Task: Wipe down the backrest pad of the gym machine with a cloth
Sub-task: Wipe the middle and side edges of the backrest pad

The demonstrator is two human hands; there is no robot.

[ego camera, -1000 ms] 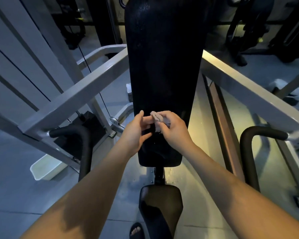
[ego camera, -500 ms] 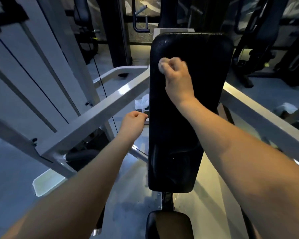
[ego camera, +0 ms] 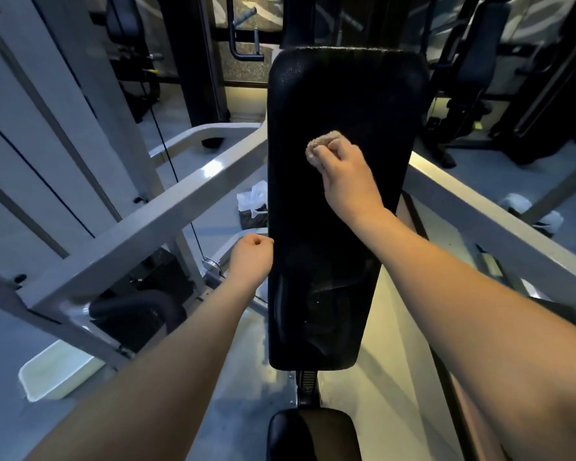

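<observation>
one balled tan cloth [ego camera: 323,144] in clenched right-hand fingers [ego camera: 338,153] presses the glossy black backrest pad [ego camera: 340,94].

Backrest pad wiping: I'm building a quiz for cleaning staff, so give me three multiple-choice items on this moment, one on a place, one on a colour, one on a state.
1. Where is the cloth?
A. on the backrest pad's upper half
B. in the tray
C. on the seat

2. What colour is the pad?
A. white
B. red
C. black

3. What is the left hand doing?
A. gripping the cloth
B. closed in a fist by the pad's left edge
C. resting on the seat

Answers: 1 A, the right hand presses it there; 2 C, its surface is black; 3 B, it holds nothing visible.
</observation>
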